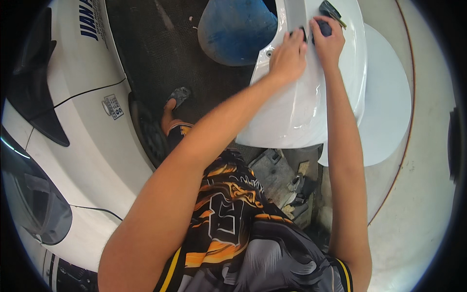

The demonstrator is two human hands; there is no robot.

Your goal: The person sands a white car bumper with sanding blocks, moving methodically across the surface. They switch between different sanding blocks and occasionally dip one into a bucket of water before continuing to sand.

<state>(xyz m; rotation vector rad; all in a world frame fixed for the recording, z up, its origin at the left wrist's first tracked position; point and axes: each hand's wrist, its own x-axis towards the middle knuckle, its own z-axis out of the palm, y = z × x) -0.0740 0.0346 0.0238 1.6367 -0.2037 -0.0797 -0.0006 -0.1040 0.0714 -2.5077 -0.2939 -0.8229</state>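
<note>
A glossy white curved car body panel point(292, 112) is in front of me, with a small hole near its left edge. My left hand point(289, 56) lies on it with the fingers stretched out. A small black piece point(300, 33) shows at those fingertips, partly hidden. To its right, my right hand point(331, 44) is closed around a dark grey rounded thing point(321, 28) pressed to the panel; its kind is unclear. Just beyond that hand, a dark, shiny object point(331, 9) with a thin pale edge rests on the panel.
A blue drum point(236, 31) stands under the panel's far left side. At left is a white car point(97, 136). A round white sheet point(386, 102) is behind the panel, near the pale wall point(433, 58). Scraps and a grey board point(272, 173) lie on the floor below.
</note>
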